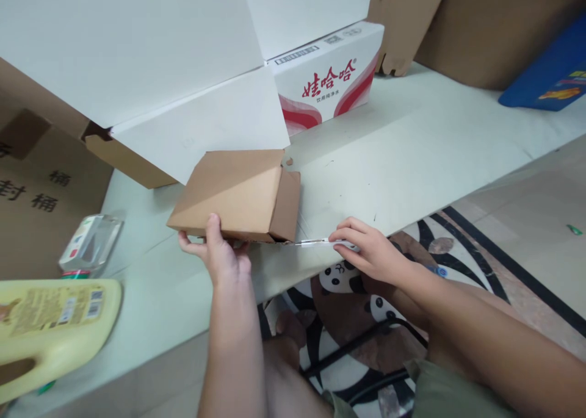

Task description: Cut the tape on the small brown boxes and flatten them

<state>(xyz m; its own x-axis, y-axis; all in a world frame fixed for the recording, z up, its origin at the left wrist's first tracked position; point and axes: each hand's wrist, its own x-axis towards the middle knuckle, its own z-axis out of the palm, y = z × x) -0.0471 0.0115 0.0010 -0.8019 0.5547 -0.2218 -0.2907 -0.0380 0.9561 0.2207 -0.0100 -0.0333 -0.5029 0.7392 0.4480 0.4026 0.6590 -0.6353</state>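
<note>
A small brown cardboard box (231,189) is tilted up off the table in the middle of the view, its side flap (287,204) standing out on the right. My left hand (218,250) is closed on its near edge, thumb on top and fingers underneath. Between the fingertips of my right hand (368,247) is a slim white utility knife (315,242), seen nearly edge-on. Its thin tip points left and meets the box's near right corner; the exact contact is too fine to make out.
White cartons (201,119) and a red-and-white water carton (329,82) stand behind. A clear bottle (94,244) and a yellow jug (59,338) lie at left. A blue container (549,70) is at far right. The table's front edge (458,199) runs diagonally beside my knees.
</note>
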